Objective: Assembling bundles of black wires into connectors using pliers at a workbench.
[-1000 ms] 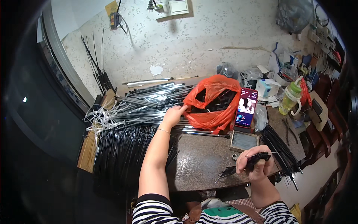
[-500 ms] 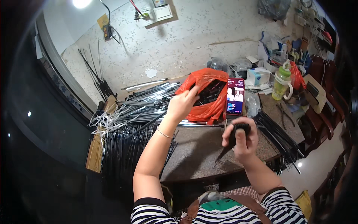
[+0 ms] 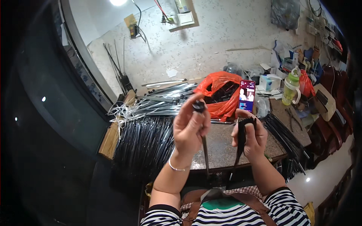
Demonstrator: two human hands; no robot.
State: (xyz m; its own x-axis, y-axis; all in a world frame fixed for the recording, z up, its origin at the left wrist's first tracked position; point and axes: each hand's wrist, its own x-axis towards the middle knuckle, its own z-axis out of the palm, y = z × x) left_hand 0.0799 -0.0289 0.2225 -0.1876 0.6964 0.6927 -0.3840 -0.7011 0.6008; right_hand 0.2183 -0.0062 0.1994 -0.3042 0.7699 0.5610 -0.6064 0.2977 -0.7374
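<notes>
Long slim black piece with a round head (image 3: 198,106), material unclear, now gripped in the left hand (image 3: 189,126) above the near part of the speckled brown counter (image 3: 220,148). That hand has come back from the crumpled red plastic bag (image 3: 223,109), far middle. Right hand (image 3: 254,138) still grips a black bundle of thin strips (image 3: 241,137). Both hands loaded, apart.

Slim round-headed black piece (image 3: 198,106), head uppermost, shaft toward six o'clock, dense black bundle (image 3: 241,140) at its four o'clock, tapering downward.
</notes>
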